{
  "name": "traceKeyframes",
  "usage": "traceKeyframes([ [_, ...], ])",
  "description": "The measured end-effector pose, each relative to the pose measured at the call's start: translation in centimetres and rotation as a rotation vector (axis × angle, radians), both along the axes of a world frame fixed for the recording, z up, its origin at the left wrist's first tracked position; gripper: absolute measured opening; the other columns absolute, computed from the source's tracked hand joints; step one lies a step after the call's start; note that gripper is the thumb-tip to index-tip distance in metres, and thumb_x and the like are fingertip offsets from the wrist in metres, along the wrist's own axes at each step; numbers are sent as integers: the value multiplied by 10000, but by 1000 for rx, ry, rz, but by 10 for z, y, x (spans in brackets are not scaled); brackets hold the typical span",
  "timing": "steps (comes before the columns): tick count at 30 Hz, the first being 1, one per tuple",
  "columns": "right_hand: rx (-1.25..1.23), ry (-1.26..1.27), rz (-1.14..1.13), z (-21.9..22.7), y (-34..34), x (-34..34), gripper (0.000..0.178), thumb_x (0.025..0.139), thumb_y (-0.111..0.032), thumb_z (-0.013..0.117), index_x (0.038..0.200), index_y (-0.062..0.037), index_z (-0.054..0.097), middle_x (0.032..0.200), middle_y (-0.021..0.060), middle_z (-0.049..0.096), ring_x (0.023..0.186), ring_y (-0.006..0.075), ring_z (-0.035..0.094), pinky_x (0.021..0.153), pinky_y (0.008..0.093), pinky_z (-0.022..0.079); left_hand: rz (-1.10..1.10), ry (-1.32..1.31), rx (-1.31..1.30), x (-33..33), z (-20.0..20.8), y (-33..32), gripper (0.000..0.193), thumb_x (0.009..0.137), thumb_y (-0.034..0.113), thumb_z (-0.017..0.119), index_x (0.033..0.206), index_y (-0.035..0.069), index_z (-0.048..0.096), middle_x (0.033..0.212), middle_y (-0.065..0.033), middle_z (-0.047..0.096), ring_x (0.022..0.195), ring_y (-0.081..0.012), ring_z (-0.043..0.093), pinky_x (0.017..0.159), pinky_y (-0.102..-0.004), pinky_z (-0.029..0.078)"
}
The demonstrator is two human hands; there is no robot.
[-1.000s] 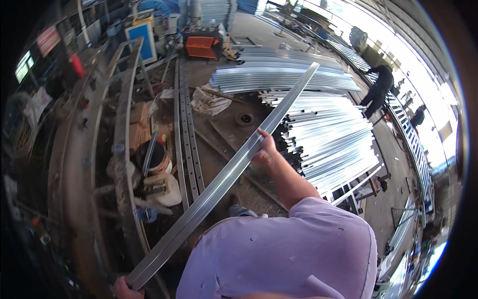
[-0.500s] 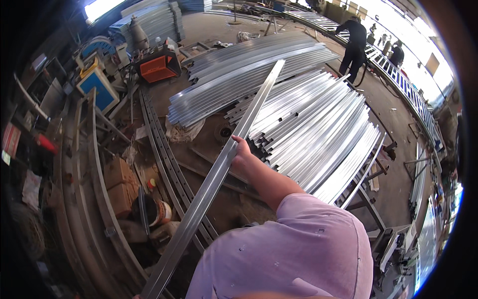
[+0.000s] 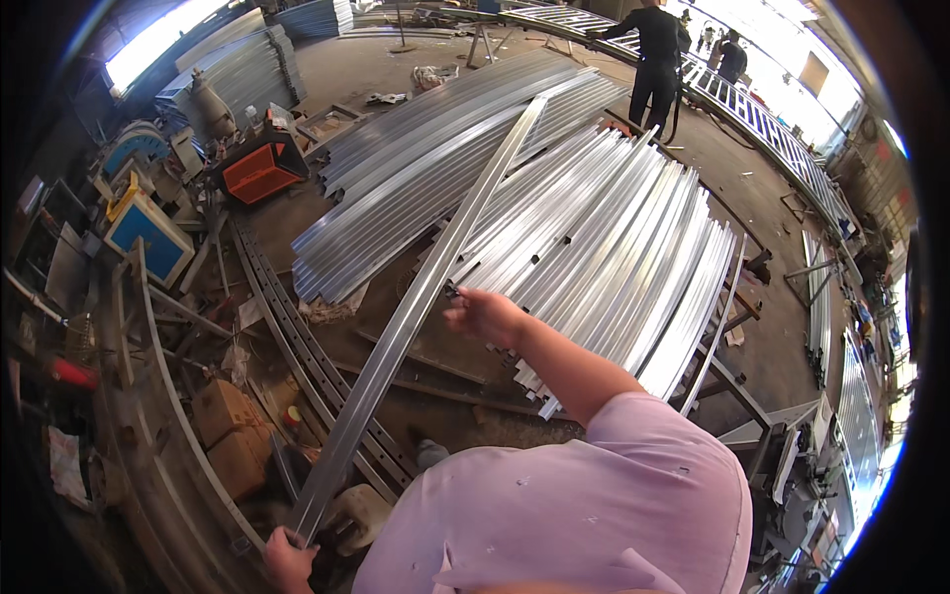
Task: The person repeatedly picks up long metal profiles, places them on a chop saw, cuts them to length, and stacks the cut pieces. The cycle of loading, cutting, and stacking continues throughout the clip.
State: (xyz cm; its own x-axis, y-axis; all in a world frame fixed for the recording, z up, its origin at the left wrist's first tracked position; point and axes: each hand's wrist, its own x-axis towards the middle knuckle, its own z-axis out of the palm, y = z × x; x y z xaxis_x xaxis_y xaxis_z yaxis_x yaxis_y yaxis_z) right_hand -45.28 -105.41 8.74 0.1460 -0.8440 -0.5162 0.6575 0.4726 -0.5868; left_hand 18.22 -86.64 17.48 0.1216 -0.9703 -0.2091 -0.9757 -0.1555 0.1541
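A long silvery metal tube [image 3: 401,332] slants from the lower left across the view, its far end over the piled metal lengths. Around its near end my left hand [image 3: 287,561] is closed, low at the picture's edge. My right hand [image 3: 483,317] is off the tube, just to its right, fingers loosely bent and apart. Small dark tube ends show at its fingertips; whether they touch is unclear. Beneath and beyond that hand lies a layer of bright metal tubes [image 3: 594,247].
Ribbed metal lengths [image 3: 396,228] lie farther back. An orange-and-black machine [image 3: 262,173] stands at left, near a blue-and-yellow box [image 3: 153,238]. Perforated dark rails [image 3: 297,337] and a cardboard box [image 3: 233,431] are on my left. A person in dark clothes [image 3: 655,59] stands by a long ladder-like frame [image 3: 762,119].
My right hand has let go of the tube and moved slightly down, beside it. My left hand has come into view at the tube's near end. The whole view has shifted.
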Motion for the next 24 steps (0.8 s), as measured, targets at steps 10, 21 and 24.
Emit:
traceKeyframes([
  [10, 157, 340, 48, -2, 122, 54, 475, 1067, -376, 661, 1400, -43, 600, 1286, 117, 720, 1125, 246, 694, 982, 415, 554, -246, 118, 80, -64, -87, -313, 439, 622, 270, 981, 882, 129, 656, 942, -103, 739, 945, -354, 716, 850, -471, 566],
  [21, 534, 1092, 176, 15, 140, 132, 609, 968, -380, 760, 1369, 60, 634, 1314, 228, 722, 1249, 318, 690, 1078, 407, 532, -592, 19, 69, -234, -164, -636, 658, 690, 423, 958, 1165, 60, 681, 1184, -186, 731, 1148, -375, 701, 1003, -482, 568],
  [24, 641, 1074, 124, 7, 164, 145, 587, 972, -364, 756, 1355, 66, 640, 1289, 216, 736, 1227, 306, 701, 1064, 400, 538, -640, -14, 27, -282, -180, -692, 699, 705, 404, 958, 1219, 54, 639, 1332, -165, 628, 1307, -362, 588, 1056, -465, 542],
])
